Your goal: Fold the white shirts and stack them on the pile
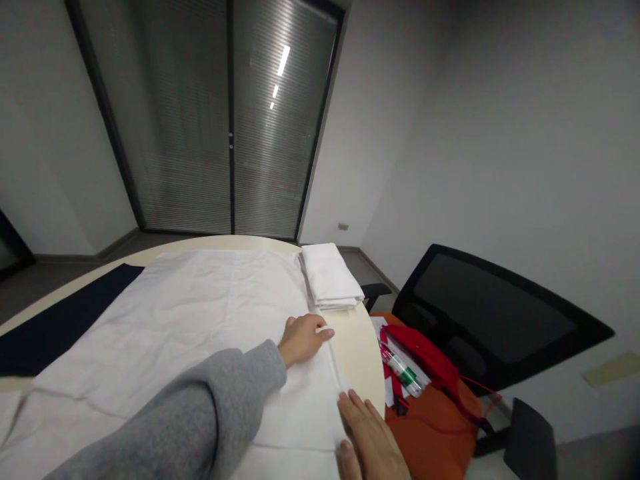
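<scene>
A large white cloth (pixel 200 300) lies spread over the round table, with soft creases across it. My left hand (pixel 304 340), in a grey sleeve, pinches the cloth's right edge between thumb and fingers. Nearer to me, my right hand (pixel 373 437) rests at the same edge with its fingers stretched out, touching the border of the cloth. Just beyond my left hand sits a folded white cloth (pixel 331 275), stacked in neat layers near the table's rim.
Dark navy fabric (pixel 65 320) lies at the left of the cream table (pixel 357 350). To the right stands an office chair (pixel 480 313) with an orange seat, holding a red bag (pixel 425 350) and a clear plastic-wrapped item (pixel 403 373). A glass partition (pixel 200 133) rises behind.
</scene>
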Motion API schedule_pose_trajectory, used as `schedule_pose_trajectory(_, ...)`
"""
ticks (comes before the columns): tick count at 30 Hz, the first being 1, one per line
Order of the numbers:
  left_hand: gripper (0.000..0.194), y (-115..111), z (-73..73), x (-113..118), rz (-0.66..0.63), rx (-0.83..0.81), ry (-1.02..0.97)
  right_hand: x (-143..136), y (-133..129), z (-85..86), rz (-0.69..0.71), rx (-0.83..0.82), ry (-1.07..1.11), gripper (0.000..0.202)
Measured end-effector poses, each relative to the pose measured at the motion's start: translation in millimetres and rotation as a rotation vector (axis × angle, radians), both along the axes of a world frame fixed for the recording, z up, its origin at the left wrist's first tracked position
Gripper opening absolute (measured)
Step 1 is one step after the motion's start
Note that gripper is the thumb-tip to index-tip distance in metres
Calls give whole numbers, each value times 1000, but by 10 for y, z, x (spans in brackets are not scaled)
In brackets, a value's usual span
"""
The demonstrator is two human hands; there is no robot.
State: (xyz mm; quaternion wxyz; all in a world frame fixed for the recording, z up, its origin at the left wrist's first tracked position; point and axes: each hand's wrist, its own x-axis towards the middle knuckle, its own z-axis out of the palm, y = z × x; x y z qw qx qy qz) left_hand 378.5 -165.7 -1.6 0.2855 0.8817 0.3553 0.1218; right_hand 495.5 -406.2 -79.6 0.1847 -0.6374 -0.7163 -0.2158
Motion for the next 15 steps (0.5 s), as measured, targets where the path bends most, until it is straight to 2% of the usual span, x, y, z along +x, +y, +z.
schedule_pose_trajectory(6,23,-130,-75,-3,-32,183,-49,47,-65,138,91,75,-95,50)
schedule_pose_trajectory(12,23,-150,-142,28,-70,338,-47,91,-71,360,171,156,-182,20)
schedule_pose_trajectory(15,18,-148,-159,30,-100,393,-42,71,55,505,130,134,-187,26)
